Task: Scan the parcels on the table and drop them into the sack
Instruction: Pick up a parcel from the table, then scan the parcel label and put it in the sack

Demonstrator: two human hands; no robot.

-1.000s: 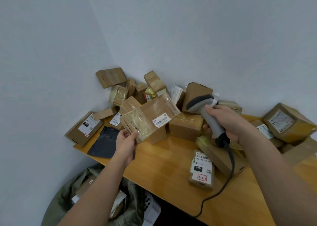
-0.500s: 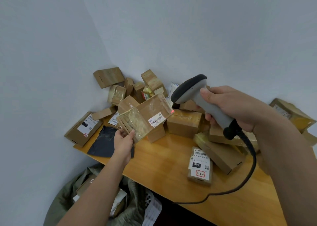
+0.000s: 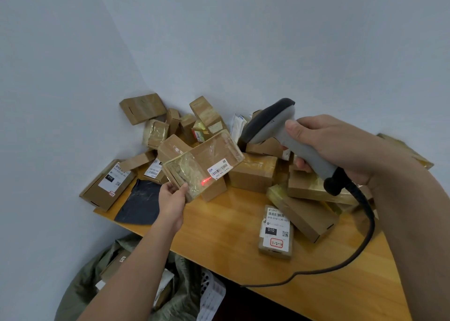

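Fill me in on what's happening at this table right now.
A person is scanning parcels. The left hand holds up a taped cardboard parcel, and the right hand aims a corded barcode scanner at it. The red scan line falls just left of the barcode label, not squarely on it. More parcels crowd the wooden table; the green sack below already holds some.
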